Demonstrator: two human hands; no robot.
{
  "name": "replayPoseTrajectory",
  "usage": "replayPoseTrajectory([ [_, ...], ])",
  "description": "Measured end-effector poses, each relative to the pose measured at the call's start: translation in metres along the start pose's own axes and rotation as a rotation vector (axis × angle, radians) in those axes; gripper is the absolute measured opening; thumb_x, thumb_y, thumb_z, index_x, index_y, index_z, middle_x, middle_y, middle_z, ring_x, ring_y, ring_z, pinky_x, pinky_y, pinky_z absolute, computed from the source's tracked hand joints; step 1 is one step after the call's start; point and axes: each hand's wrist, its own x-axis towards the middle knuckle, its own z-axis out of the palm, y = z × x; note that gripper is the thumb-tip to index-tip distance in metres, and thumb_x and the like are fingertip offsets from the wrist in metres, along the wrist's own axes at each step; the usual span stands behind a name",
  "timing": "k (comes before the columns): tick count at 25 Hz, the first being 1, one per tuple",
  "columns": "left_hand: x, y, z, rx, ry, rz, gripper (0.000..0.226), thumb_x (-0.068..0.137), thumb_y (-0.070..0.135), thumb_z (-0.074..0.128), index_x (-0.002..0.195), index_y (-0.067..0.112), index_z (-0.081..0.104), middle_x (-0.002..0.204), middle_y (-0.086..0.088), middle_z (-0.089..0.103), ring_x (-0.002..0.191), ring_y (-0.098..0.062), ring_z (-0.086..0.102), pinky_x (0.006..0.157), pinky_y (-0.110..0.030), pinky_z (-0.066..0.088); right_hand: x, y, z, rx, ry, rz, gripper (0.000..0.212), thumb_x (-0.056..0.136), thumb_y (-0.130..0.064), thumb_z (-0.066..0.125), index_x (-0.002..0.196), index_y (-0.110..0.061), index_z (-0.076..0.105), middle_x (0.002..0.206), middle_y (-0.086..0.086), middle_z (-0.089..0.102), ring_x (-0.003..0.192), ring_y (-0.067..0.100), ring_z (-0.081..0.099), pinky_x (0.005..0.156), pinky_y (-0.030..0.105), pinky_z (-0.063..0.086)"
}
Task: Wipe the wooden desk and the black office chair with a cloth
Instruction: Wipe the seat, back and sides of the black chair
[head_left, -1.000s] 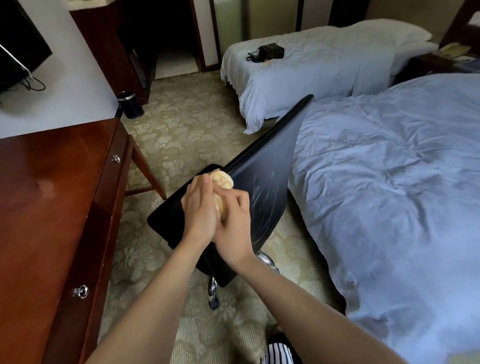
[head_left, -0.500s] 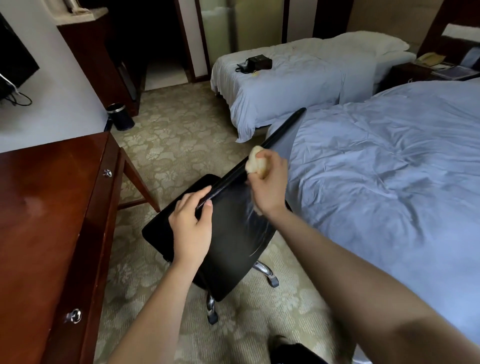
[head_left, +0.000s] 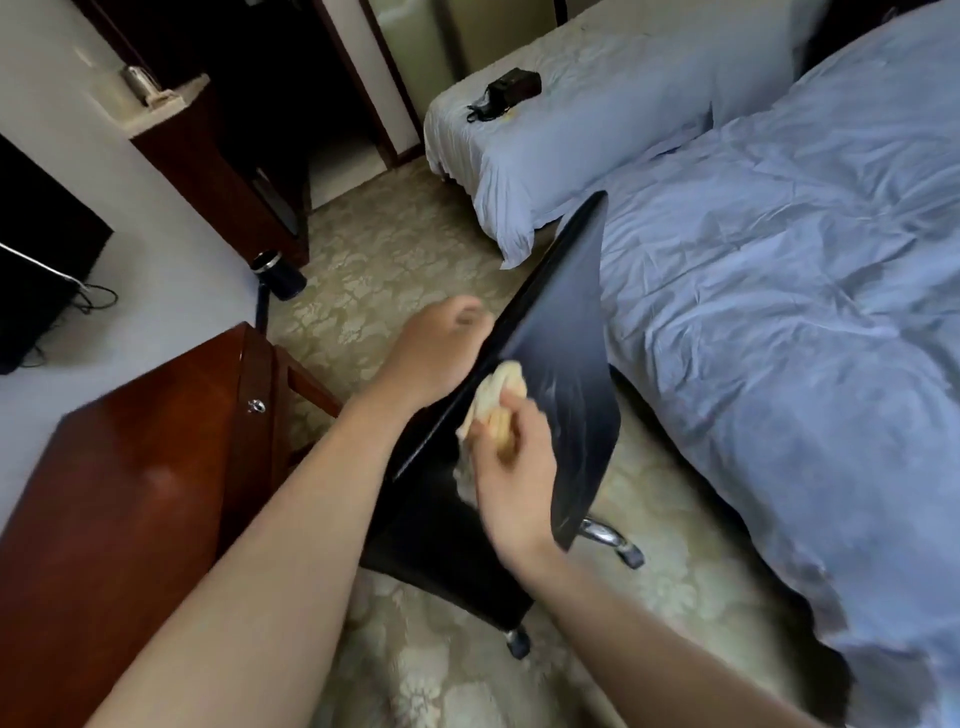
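The black office chair (head_left: 563, 332) stands between the wooden desk (head_left: 130, 467) on the left and a bed on the right, its glossy backrest turned toward me. My right hand (head_left: 511, 467) grips a bunched pale yellow cloth (head_left: 498, 400) and presses it against the back of the backrest near its left edge. My left hand (head_left: 441, 348) holds that left edge of the backrest, fingers curled over it and blurred. The seat lies dark below my hands, partly hidden by my arms.
A large bed with blue-white bedding (head_left: 779, 338) fills the right side, close to the chair. A second bed (head_left: 597, 124) with a black bag (head_left: 511, 91) stands beyond. A dark bin (head_left: 278, 273) sits by the wall. Chrome chair legs with casters (head_left: 623, 545) rest on patterned carpet.
My right hand slid the cloth down from the backrest's top edge to its lower back. My left hand moved up along the edge. The view tilted and shifted.
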Motion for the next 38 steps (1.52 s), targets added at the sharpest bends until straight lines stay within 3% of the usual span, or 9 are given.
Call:
replayPoseTrajectory([
  [4, 0.073, 0.031, 0.017, 0.071, -0.174, -0.023, 0.051, 0.102, 0.033, 0.037, 0.150, 0.022, 0.027, 0.153, -0.003, 0.033, 0.139, -0.018, 0.031, 0.105, -0.023, 0.023, 0.011, 0.009, -0.013, 0.125, -0.101, 0.037, 0.029, 0.080, -0.024, 0.063, 0.098, -0.044, 0.053, 0.098, -0.006, 0.057, 0.093, 0.009, 0.056, 0.084, 0.025, 0.046],
  [7, 0.107, 0.038, 0.036, 0.135, -0.200, -0.053, 0.046, 0.104, 0.035, 0.030, 0.146, 0.020, 0.035, 0.142, -0.003, 0.044, 0.137, -0.021, 0.034, 0.098, -0.022, 0.026, 0.063, 0.011, -0.023, 0.163, -0.049, 0.069, 0.038, 0.076, -0.007, 0.066, 0.088, -0.042, 0.055, 0.096, -0.004, 0.059, 0.091, 0.015, 0.058, 0.077, 0.029, 0.048],
  [14, 0.133, 0.053, 0.063, 0.151, -0.024, -0.075, 0.033, 0.103, 0.036, 0.026, 0.097, 0.013, 0.049, 0.081, 0.002, 0.051, 0.076, -0.016, 0.046, 0.062, -0.030, 0.029, 0.195, 0.003, -0.040, 0.314, 0.144, 0.103, 0.024, 0.081, -0.013, 0.058, 0.095, -0.034, 0.056, 0.090, 0.010, 0.063, 0.066, 0.019, 0.061, 0.055, 0.028, 0.047],
  [18, 0.133, 0.054, 0.058, 0.205, -0.021, 0.003, 0.038, 0.103, 0.041, 0.025, 0.098, 0.015, 0.053, 0.079, 0.003, 0.055, 0.070, -0.005, 0.050, 0.061, -0.025, 0.036, 0.270, 0.001, -0.050, 0.254, 0.203, 0.116, 0.032, 0.090, -0.016, 0.053, 0.121, -0.020, 0.059, 0.112, -0.009, 0.062, 0.103, 0.005, 0.056, 0.094, 0.021, 0.044],
  [22, 0.140, 0.055, 0.058, 0.275, -0.002, 0.046, 0.037, 0.103, 0.041, 0.025, 0.087, 0.018, 0.049, 0.073, 0.002, 0.052, 0.067, -0.011, 0.050, 0.061, -0.030, 0.038, 0.301, 0.034, -0.042, 0.179, 0.192, 0.199, 0.028, 0.095, -0.022, 0.043, 0.115, -0.025, 0.062, 0.091, -0.011, 0.063, 0.090, 0.011, 0.058, 0.090, 0.027, 0.045],
  [28, 0.145, 0.046, 0.060, 0.251, 0.012, 0.068, 0.034, 0.103, 0.038, 0.028, 0.089, 0.018, 0.052, 0.073, 0.004, 0.051, 0.064, 0.000, 0.049, 0.056, -0.010, 0.036, 0.280, 0.105, -0.029, 0.189, 0.207, 0.640, 0.028, 0.096, -0.038, 0.042, 0.114, -0.027, 0.062, 0.088, 0.000, 0.060, 0.080, 0.023, 0.056, 0.072, 0.031, 0.044],
  [30, 0.144, 0.045, 0.061, 0.228, 0.018, 0.088, 0.036, 0.103, 0.036, 0.029, 0.076, 0.019, 0.046, 0.067, 0.005, 0.046, 0.056, 0.005, 0.046, 0.054, -0.008, 0.035, 0.251, 0.118, -0.028, 0.158, 0.191, 0.720, 0.030, 0.098, -0.035, 0.043, 0.122, -0.026, 0.060, 0.099, 0.002, 0.063, 0.090, 0.025, 0.059, 0.082, 0.034, 0.047],
  [33, 0.143, 0.047, 0.061, 0.210, 0.032, 0.072, 0.039, 0.103, 0.034, 0.031, 0.068, 0.019, 0.041, 0.062, 0.005, 0.042, 0.049, 0.006, 0.043, 0.051, -0.009, 0.034, 0.208, 0.120, -0.018, 0.104, 0.212, 0.646, 0.040, 0.096, -0.027, 0.046, 0.136, -0.023, 0.050, 0.123, 0.009, 0.059, 0.113, 0.031, 0.056, 0.102, 0.042, 0.043],
  [38, 0.140, 0.053, 0.064, 0.245, 0.077, 0.039, 0.038, 0.104, 0.033, 0.031, 0.078, 0.013, 0.051, 0.068, 0.007, 0.045, 0.062, -0.005, 0.045, 0.056, -0.022, 0.028, 0.173, 0.066, -0.009, 0.277, 0.141, 0.432, 0.046, 0.073, -0.059, 0.045, 0.116, -0.045, 0.055, 0.110, 0.012, 0.063, 0.088, 0.025, 0.057, 0.086, 0.051, 0.048],
])
